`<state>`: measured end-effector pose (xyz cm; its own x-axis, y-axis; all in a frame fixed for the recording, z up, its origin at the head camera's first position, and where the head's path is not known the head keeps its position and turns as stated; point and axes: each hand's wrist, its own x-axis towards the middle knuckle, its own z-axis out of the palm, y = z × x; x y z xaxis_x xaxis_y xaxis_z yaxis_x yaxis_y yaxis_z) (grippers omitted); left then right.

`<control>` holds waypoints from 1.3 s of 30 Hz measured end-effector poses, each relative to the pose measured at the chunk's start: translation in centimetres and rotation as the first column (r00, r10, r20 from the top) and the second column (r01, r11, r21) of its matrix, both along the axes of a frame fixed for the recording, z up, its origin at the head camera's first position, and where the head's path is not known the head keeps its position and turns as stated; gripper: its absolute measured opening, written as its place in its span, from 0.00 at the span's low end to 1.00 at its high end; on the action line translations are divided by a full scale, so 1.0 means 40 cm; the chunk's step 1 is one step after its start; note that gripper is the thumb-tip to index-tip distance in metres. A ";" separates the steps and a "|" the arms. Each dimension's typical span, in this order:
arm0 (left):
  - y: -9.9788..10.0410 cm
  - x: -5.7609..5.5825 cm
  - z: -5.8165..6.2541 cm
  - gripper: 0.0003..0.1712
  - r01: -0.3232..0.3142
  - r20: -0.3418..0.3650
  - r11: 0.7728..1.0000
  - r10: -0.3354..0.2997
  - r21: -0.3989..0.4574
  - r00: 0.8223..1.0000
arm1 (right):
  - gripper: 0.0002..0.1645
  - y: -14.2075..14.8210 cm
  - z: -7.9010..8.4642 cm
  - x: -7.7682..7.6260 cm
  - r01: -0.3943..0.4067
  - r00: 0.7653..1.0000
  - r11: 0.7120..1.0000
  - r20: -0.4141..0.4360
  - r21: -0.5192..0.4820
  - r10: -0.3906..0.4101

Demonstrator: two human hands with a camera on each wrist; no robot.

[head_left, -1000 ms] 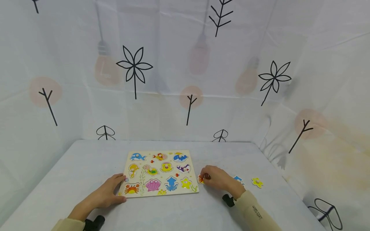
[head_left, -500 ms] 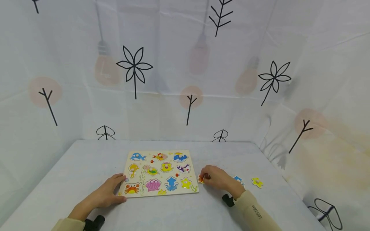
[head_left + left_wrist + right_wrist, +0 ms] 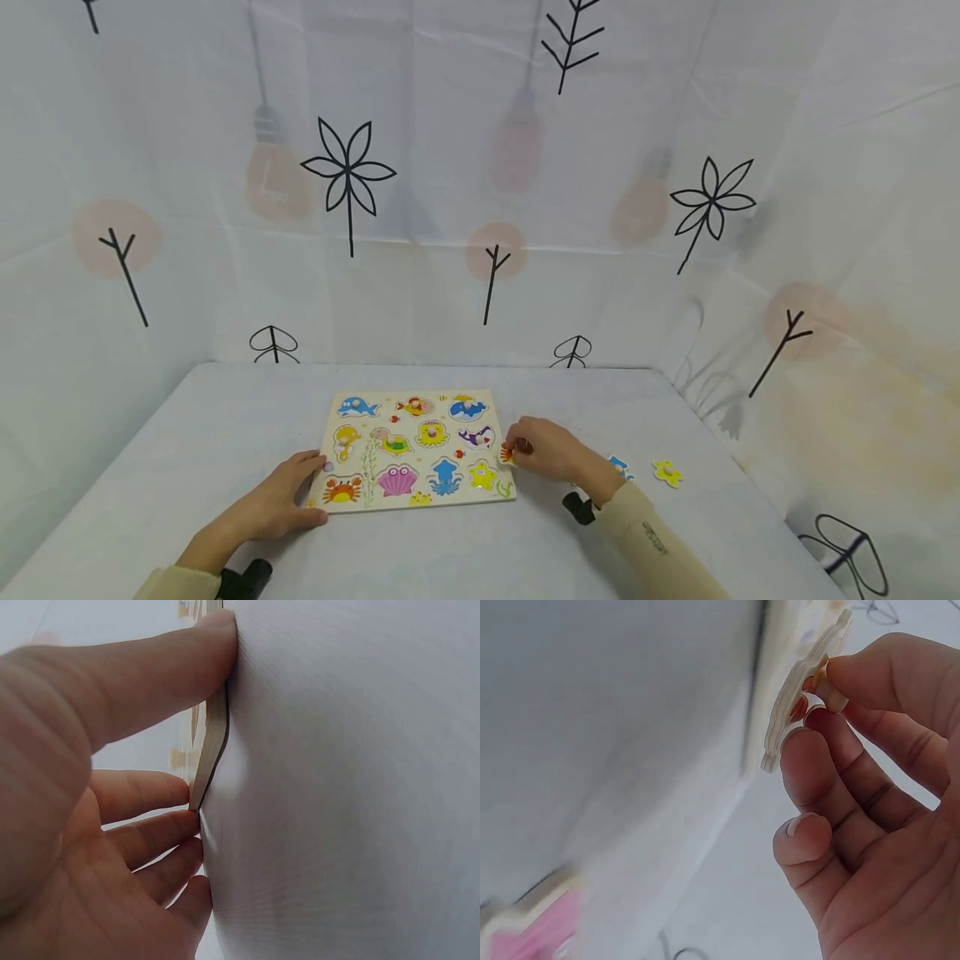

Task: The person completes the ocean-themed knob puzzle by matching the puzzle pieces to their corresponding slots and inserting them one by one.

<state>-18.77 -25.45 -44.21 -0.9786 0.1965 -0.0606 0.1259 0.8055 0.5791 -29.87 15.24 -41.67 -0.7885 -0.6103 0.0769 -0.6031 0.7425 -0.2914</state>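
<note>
A cream wooden puzzle board (image 3: pixel 422 458) with sea-animal shapes lies on the table. My left hand (image 3: pixel 273 498) touches its near left corner, thumb at the front edge and fingers on the left side; the left wrist view shows these fingers fairly straight against the board's edge (image 3: pixel 217 731). At the board's right edge my right hand (image 3: pixel 551 450) pinches an orange-red crab puzzle piece (image 3: pixel 506 454) by its small knob. In the right wrist view this piece (image 3: pixel 784 712) is tilted on edge, its printed face toward the palm.
Right of the right hand lie a blue-and-white puzzle piece (image 3: pixel 621 467), partly hidden by the forearm, and a yellow star-shaped piece (image 3: pixel 667 474). A pink piece (image 3: pixel 540 930) shows in the right wrist view. Printed cloth (image 3: pixel 420 292) hangs behind the white table (image 3: pixel 420 558).
My right hand has moved left and slightly away from me, bringing the crab piece from beside the board to over its right edge. The left hand has stayed still.
</note>
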 end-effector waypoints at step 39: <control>-0.003 -0.006 -0.004 0.51 -0.010 -0.002 1.000 0.010 -0.006 1.000 | 0.06 -0.374 0.033 0.041 -0.285 0.958 0.958 -0.015 0.022 0.285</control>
